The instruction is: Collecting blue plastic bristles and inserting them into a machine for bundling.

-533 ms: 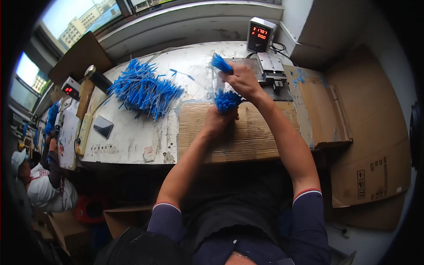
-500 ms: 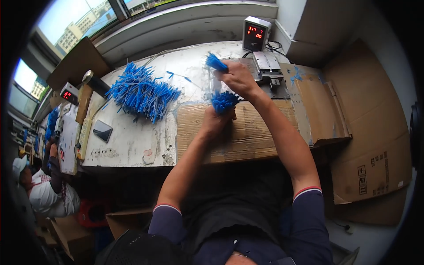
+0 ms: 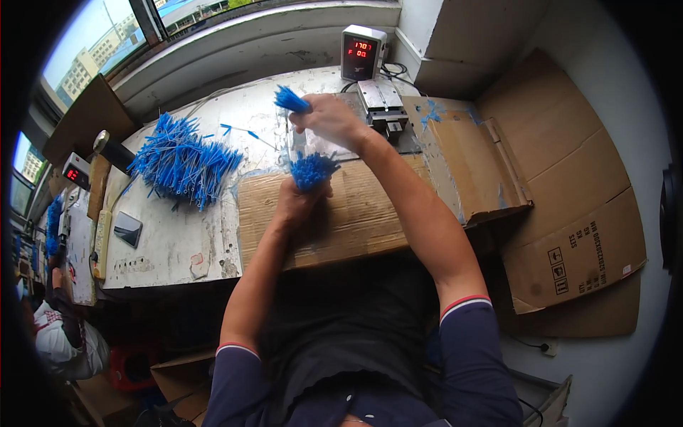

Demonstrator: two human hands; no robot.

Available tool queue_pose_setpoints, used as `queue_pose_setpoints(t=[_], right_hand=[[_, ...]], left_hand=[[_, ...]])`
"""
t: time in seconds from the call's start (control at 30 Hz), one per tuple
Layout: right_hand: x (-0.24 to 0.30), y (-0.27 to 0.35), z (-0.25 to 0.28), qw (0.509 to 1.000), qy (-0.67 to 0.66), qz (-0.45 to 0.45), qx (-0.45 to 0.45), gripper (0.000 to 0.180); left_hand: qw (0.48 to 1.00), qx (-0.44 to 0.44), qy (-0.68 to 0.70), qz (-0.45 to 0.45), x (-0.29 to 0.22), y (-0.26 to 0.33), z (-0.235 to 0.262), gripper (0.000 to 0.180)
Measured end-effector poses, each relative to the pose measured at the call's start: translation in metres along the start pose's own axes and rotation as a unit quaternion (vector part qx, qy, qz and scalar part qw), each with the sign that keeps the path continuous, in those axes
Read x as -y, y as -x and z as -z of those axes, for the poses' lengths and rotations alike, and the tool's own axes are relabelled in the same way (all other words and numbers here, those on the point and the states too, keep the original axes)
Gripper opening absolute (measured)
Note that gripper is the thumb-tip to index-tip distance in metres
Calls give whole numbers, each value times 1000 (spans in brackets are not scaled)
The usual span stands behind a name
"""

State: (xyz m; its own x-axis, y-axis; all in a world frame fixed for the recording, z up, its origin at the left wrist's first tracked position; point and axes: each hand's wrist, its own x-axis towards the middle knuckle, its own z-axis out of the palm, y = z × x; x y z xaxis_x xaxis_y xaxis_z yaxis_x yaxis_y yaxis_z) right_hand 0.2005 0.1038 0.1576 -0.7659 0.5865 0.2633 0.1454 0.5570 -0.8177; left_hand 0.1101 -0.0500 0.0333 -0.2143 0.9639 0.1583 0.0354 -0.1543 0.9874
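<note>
Head cam: holding blue bunch (image 3: 289,99) in R hand (image 3: 326,116), fatter bunch (image 3: 311,171) in L hand (image 3: 294,202); could spill some w/ loose grip.

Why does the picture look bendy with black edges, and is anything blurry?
In the head view, fisheye distortion bows the back edge of the table inside a dark round border; in the head view too, the right hand looks slightly smeared, the window is bright, and under the table is deep shadow.
</note>
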Motion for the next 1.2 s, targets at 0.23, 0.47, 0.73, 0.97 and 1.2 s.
queue_pose_setpoints(t=[0.23,0.47,0.73,0.97,1.2], right_hand=[[-50,22,-39,992,-97,-51,63,29],[-9,6,-5,997,-68,-27,35,42],[-2,6,-24,974,205,-48,85,35],[-20,26,-37,995,45,-42,-76,35],[-18,40,-20,902,-356,-128,-208,21]], left_hand=[[1000,0,19,10,7,-2,-2,12],[999,16,30,21,-4,-4,-3,11],[997,11,73,31,-1,-4,-3,9],[991,32,132,9,2,-9,-4,10],[977,26,210,-6,3,-6,2,12]])
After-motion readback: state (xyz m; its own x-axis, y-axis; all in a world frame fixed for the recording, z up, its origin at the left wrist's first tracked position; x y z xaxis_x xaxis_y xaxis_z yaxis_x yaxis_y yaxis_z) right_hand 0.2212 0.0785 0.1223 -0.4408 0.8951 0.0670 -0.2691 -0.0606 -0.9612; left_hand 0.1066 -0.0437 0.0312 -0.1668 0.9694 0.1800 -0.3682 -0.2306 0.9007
